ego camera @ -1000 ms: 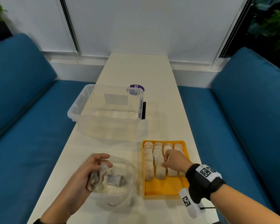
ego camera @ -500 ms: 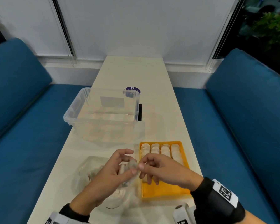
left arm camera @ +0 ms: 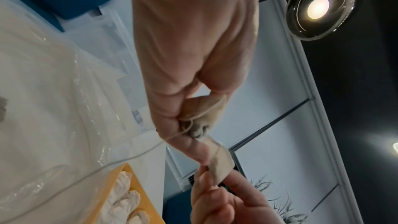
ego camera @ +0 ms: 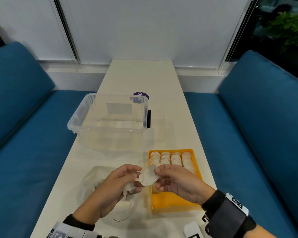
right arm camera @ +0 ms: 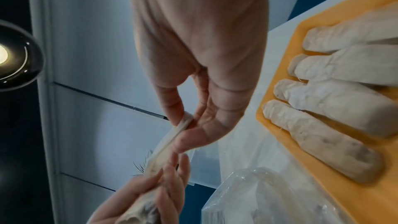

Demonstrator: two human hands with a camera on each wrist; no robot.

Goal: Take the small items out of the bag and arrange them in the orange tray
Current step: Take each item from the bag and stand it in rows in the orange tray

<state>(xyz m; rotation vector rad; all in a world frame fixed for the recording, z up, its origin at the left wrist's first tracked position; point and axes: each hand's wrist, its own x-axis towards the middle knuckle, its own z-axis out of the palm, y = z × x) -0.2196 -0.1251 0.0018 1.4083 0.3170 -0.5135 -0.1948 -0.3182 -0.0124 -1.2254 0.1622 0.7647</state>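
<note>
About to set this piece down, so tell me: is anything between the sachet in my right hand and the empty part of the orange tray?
Nothing visible. The right hand pinches the sachet just above the orange tray, whose near end lies bare.

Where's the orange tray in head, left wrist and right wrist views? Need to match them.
Head: orange tray lower centre-right, partly behind the right hand.
Left wrist: bottom-left corner, below the left hand.
Right wrist: right edge, running to the bottom right.
Shared landmark: the rows of pale items lying in it, seen in all three.
</note>
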